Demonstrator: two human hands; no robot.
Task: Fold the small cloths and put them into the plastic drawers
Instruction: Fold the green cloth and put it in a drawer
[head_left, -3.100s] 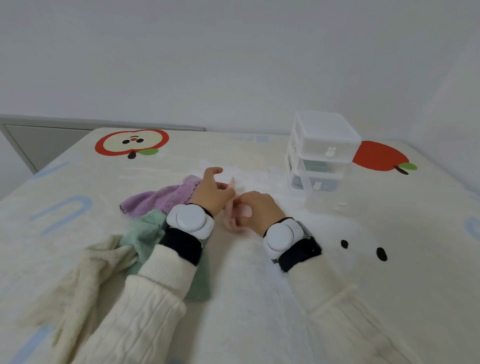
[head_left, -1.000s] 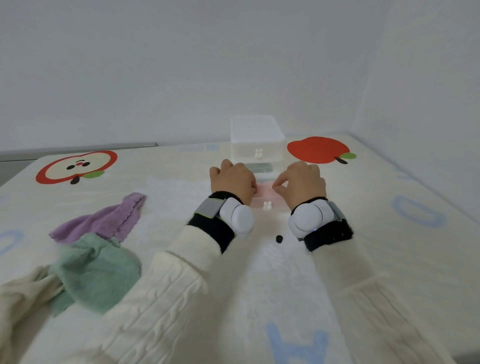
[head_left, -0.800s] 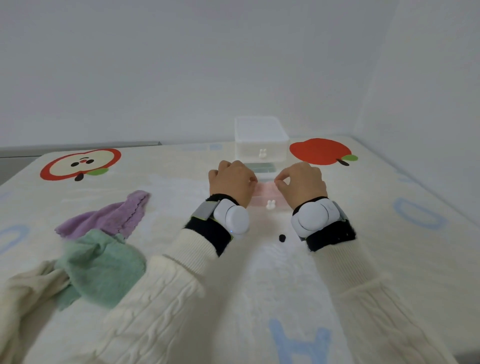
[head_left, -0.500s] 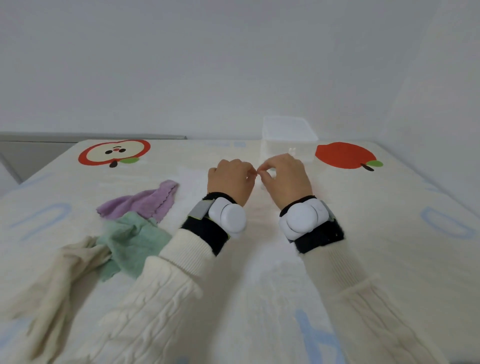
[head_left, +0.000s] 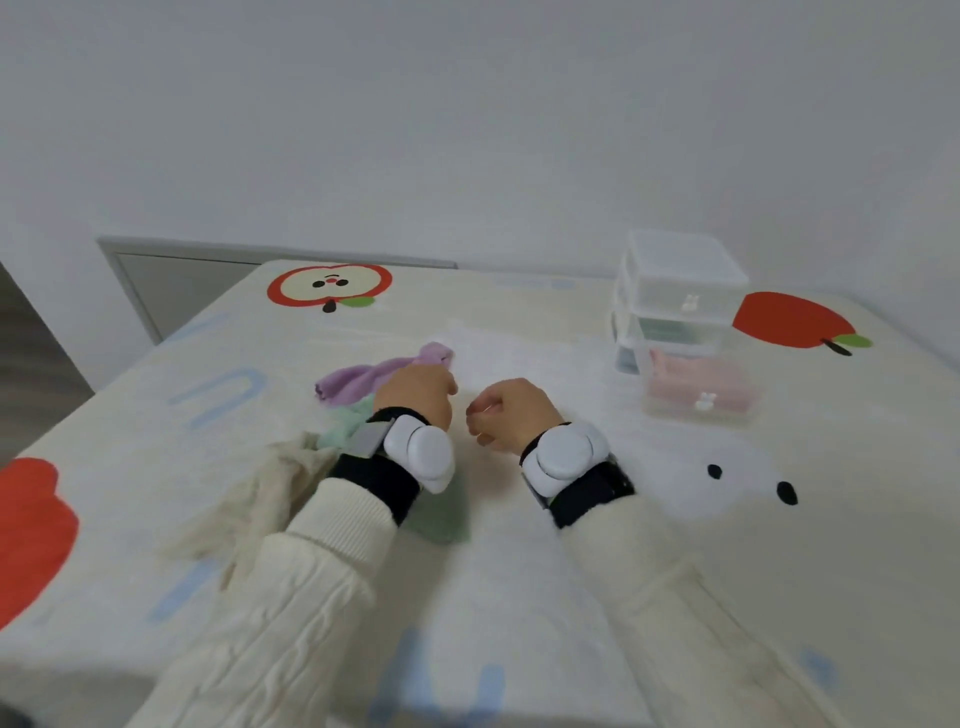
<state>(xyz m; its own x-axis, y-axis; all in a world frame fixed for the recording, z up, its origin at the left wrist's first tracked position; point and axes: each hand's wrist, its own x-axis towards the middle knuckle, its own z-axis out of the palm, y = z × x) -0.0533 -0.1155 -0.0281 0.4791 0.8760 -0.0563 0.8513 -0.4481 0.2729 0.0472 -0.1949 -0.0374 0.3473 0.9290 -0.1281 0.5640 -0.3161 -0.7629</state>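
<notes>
Fingers on both hands curled in, holding nothing I can see. Left hand (head_left: 415, 391) sits at the purple cloth (head_left: 374, 371); actual contact can't be told. Right hand (head_left: 511, 410) is just beside it over the bare mat (head_left: 675, 545). Green cloth (head_left: 436, 519) and cream cloth (head_left: 260, 499) lie near-left (partly under the left sleeve). Plastic drawers (head_left: 675, 312) far right, bottom drawer (head_left: 698, 387) pulled out with a pink cloth (head_left: 693, 379) inside.
</notes>
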